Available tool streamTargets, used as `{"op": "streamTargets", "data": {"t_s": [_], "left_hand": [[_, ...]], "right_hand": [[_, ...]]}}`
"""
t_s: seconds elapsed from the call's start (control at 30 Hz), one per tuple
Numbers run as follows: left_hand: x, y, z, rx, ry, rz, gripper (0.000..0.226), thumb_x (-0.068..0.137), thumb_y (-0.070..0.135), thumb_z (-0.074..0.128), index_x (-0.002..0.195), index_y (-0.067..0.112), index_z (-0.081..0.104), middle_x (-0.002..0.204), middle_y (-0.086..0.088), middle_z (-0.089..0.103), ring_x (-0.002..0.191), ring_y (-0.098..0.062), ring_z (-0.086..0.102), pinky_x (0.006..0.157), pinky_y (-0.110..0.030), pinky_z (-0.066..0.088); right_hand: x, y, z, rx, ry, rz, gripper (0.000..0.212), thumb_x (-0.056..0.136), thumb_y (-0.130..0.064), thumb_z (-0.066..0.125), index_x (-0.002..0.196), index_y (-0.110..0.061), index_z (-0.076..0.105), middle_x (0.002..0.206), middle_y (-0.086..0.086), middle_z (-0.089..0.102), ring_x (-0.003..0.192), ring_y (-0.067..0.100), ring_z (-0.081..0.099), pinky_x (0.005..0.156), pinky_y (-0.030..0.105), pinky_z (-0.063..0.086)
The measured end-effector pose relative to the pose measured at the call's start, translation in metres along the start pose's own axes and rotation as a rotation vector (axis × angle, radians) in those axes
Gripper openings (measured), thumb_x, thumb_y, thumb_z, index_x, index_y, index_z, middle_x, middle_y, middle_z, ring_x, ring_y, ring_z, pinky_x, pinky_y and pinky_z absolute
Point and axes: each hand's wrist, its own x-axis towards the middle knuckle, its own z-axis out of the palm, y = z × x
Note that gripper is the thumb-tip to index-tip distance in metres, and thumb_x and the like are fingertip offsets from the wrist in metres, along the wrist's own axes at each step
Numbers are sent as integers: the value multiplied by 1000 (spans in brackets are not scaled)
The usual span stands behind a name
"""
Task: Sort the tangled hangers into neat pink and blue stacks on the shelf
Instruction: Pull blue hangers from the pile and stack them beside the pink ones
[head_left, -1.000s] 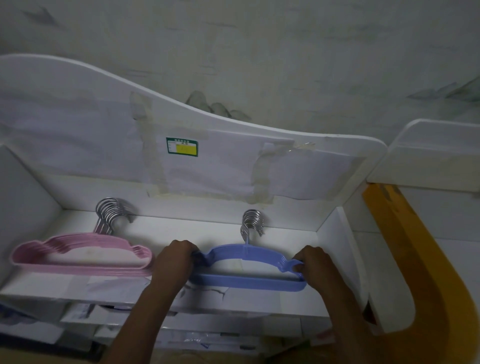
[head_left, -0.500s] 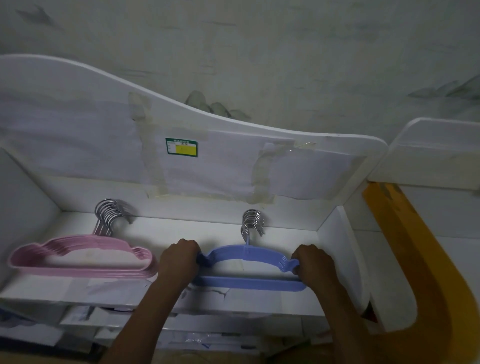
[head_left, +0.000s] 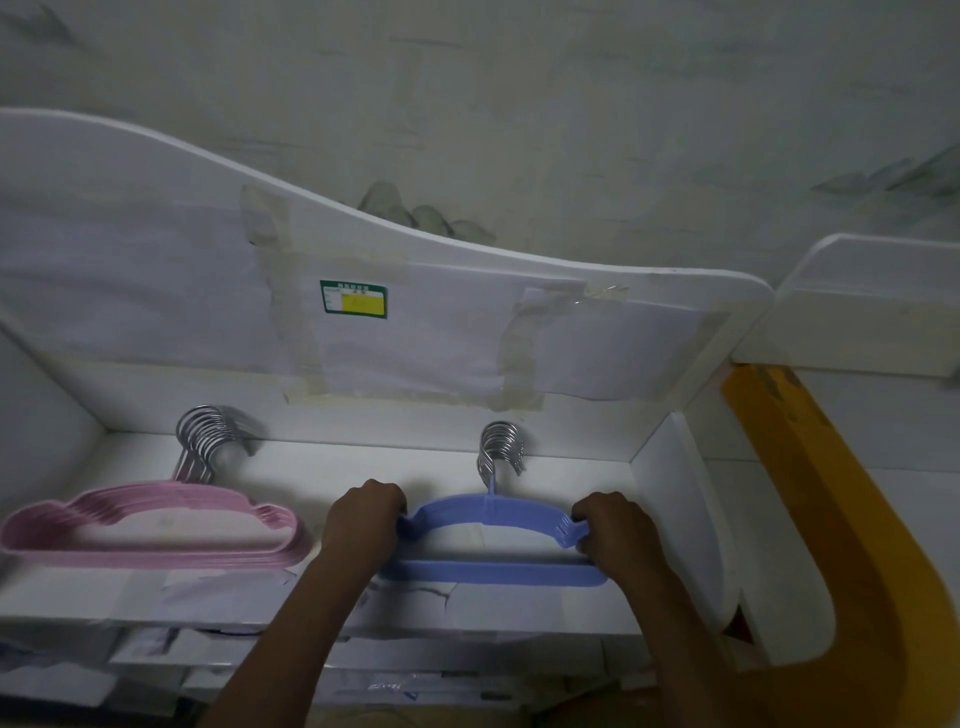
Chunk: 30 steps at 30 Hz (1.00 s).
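Note:
A stack of blue hangers (head_left: 493, 569) lies flat on the white shelf (head_left: 519, 605), metal hooks pointing to the back wall. My left hand (head_left: 363, 525) grips the stack's left end and my right hand (head_left: 618, 530) grips its right end, fingers curled round the plastic. To the left lies a stack of pink hangers (head_left: 156, 525), hooks also toward the back, a little fanned, with no hand on it.
The shelf's right side wall (head_left: 670, 499) stands close to my right hand. A taped paper backboard with a green and yellow label (head_left: 354, 299) rises behind. A yellow curved panel (head_left: 857, 545) is at the right. Papers lie below the shelf's front edge.
Both hands stay on the ends of the blue stack, which has shifted only slightly. The pink stack has not moved.

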Motion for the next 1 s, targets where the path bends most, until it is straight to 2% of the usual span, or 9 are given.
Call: {"op": "streamTargets", "data": {"t_s": [0.2, 0.3, 0.4, 0.53, 0.73, 0.8, 0.87, 1.0], "left_hand": [[2, -2, -2, 4, 17, 22, 19, 82, 22, 62, 98, 24, 71, 96, 0, 64, 89, -22, 66, 72, -27, 48], [0, -3, 2, 7, 27, 27, 19, 84, 22, 60, 100, 25, 70, 100, 0, 64, 93, -22, 65, 74, -29, 48], [-2, -4, 9, -2, 39, 42, 16, 86, 22, 58, 98, 26, 67, 101, 1, 64, 92, -21, 65, 70, -27, 44], [2, -6, 12, -11, 32, 51, 20, 85, 20, 58, 101, 26, 69, 101, 0, 65, 92, -22, 66, 75, -29, 50], [6, -6, 8, -21, 33, 38, 21, 84, 19, 59, 100, 24, 72, 100, -2, 66, 92, -24, 66, 77, -31, 52], [1, -5, 9, -29, 40, 19, 18, 84, 20, 60, 97, 24, 71, 96, -1, 66, 88, -23, 67, 73, -30, 51], [-3, -5, 11, -70, 43, 4, 17, 84, 19, 60, 96, 24, 71, 95, -1, 67, 87, -23, 67, 72, -29, 51], [-11, -12, 9, -242, -13, 12, 25, 86, 21, 57, 109, 24, 66, 109, -3, 67, 96, -24, 65, 79, -33, 52]], "right_hand": [[0, -1, 0, 4, 41, -4, 26, 84, -24, 73, 109, -16, 72, 104, 4, 73, 92, 16, 68, 74, 18, 47], [-2, 1, 1, -2, 52, -20, 19, 86, -24, 70, 103, -17, 73, 96, 1, 72, 87, 14, 68, 67, 16, 41], [-3, 1, 4, -5, 60, -33, 13, 86, -25, 69, 96, -17, 73, 81, -2, 62, 74, 12, 59, 64, 17, 37], [2, 1, 5, -2, 48, -31, 14, 85, -26, 71, 95, -17, 73, 89, 2, 72, 70, 10, 56, 65, 17, 39], [3, 0, 3, -23, 36, -15, 14, 81, -20, 73, 94, -15, 74, 85, 3, 70, 77, 15, 66, 63, 18, 40], [-1, 1, 5, 10, 53, -18, 12, 82, -20, 71, 92, -14, 74, 80, 3, 67, 71, 14, 62, 62, 19, 40], [-6, 3, 5, 59, 76, -33, 9, 84, -21, 69, 89, -14, 73, 84, 5, 71, 70, 14, 60, 61, 20, 40], [-20, 15, 6, 260, 141, -95, 8, 84, -19, 66, 76, -17, 63, 79, 3, 66, 74, 20, 63, 62, 30, 45]]}}
